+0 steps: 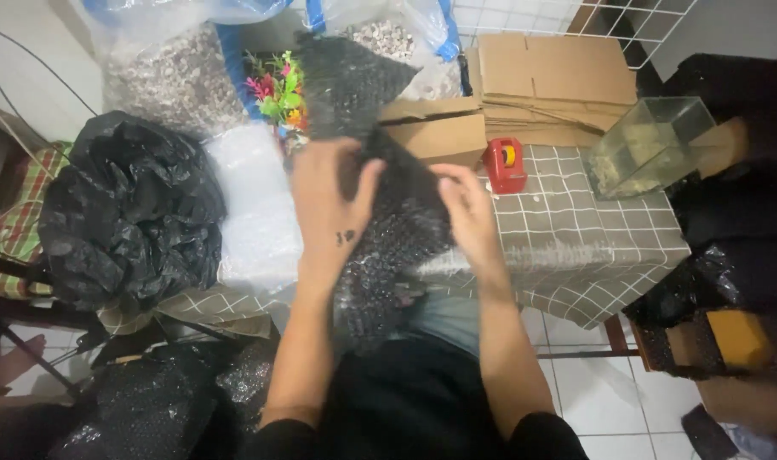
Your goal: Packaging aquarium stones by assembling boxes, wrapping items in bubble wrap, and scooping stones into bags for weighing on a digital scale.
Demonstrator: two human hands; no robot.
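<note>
A long sheet of black bubble wrap (397, 247) hangs from the table edge down toward my lap. My left hand (327, 200) grips its upper left part, thumb pressed over the top. My right hand (467, 209) pinches its right edge. Between the hands the wrap is bunched and blurred, so I cannot tell whether anything is inside it. Behind the hands lies more black bubble wrap (346, 81), beside colourful plastic plants (278, 89).
The checked tablecloth (576, 238) carries a red tape dispenser (505, 166), a small glass tank (648, 145), flat cardboard boxes (550, 81), clear bubble wrap (252, 204) and a black plastic bag (133, 213). Clear bags of pebbles (171, 81) stand behind. White tiled floor shows at right.
</note>
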